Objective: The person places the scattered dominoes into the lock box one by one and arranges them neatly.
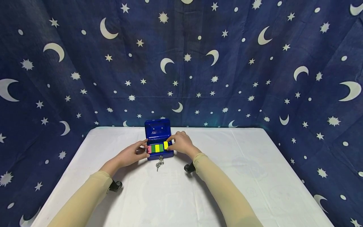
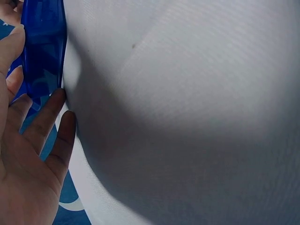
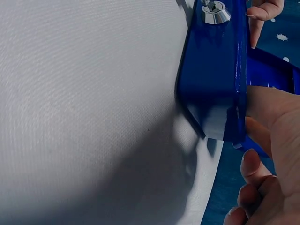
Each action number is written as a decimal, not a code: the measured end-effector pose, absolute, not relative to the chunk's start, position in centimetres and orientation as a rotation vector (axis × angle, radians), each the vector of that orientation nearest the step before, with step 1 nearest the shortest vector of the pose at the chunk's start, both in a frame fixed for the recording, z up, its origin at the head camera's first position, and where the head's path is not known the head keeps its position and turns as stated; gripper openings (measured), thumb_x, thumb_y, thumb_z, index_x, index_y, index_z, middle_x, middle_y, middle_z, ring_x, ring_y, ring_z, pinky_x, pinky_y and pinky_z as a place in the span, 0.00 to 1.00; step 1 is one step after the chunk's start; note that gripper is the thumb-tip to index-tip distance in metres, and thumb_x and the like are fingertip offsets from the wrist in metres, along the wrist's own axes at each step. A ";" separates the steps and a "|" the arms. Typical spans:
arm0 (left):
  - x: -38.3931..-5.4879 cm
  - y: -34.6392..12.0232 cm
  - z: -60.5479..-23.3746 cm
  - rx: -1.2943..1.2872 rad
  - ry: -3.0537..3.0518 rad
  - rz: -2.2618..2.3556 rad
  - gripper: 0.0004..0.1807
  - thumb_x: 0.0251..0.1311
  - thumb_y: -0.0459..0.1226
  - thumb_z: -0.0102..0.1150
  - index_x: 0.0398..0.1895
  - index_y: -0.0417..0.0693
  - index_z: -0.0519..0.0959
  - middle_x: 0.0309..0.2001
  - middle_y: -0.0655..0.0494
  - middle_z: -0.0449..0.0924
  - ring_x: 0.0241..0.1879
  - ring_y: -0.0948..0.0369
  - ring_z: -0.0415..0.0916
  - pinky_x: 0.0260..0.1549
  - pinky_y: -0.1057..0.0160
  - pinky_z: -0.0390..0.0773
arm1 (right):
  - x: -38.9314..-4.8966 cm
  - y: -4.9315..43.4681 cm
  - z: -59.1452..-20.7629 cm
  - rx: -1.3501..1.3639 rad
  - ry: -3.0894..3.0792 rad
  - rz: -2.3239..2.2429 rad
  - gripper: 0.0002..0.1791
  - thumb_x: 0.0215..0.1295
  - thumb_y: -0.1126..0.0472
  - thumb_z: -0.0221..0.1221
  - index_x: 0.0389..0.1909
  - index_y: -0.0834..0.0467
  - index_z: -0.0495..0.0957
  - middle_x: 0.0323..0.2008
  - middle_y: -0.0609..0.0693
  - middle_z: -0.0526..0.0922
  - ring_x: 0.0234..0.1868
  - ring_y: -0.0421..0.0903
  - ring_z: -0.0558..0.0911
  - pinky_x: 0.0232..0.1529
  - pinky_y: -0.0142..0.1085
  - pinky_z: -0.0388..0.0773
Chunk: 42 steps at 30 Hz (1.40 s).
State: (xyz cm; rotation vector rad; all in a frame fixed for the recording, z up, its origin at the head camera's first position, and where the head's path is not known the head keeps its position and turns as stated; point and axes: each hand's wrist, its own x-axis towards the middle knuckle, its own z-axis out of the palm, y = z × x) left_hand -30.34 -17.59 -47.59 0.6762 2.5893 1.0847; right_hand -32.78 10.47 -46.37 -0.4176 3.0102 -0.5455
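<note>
A small blue metal cash box (image 1: 153, 157) stands on the table with its lid (image 1: 157, 128) raised. Inside it a row of coloured blocks runs from a pink block (image 1: 149, 149) on the left through green and yellow ones. My right hand (image 1: 182, 144) pinches a yellow block (image 1: 165, 145) between thumb and fingers at the right end of this row. At the box's left side, my left hand (image 1: 129, 155) touches it with loosely spread fingers, the thumb by the front corner. In the right wrist view, the right fingers reach over the rim, and the block is hidden.
Keys (image 1: 158, 165) hang from the lock (image 3: 215, 12) on the box's front. A white cloth covers the table (image 1: 227, 176). Behind it hangs a dark blue curtain (image 1: 187, 91) with moons and stars, close to the raised lid.
</note>
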 end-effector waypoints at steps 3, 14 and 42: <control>-30.3 -17.6 -47.6 0.672 2.589 1.084 0.21 0.67 0.51 0.65 0.54 0.51 0.74 0.80 0.51 0.53 0.65 0.47 0.72 0.66 0.41 0.67 | -32.8 10.3 -46.5 -0.402 3.012 -0.505 0.23 0.55 0.42 0.74 0.51 0.42 0.87 0.47 0.47 0.80 0.45 0.46 0.70 0.47 0.39 0.70; -30.4 -17.6 -47.6 0.662 2.601 1.071 0.21 0.67 0.51 0.65 0.53 0.51 0.74 0.80 0.52 0.53 0.65 0.48 0.73 0.65 0.41 0.68 | -32.8 9.6 -46.2 -0.371 2.989 -0.418 0.23 0.55 0.43 0.74 0.52 0.41 0.87 0.50 0.46 0.80 0.47 0.47 0.70 0.48 0.40 0.71; -30.4 -17.6 -47.5 0.657 2.575 1.103 0.21 0.67 0.50 0.65 0.55 0.51 0.74 0.80 0.52 0.53 0.66 0.48 0.72 0.65 0.42 0.69 | -32.7 9.2 -46.5 -0.353 2.976 -0.376 0.22 0.57 0.43 0.73 0.54 0.41 0.86 0.51 0.47 0.80 0.49 0.47 0.71 0.51 0.41 0.72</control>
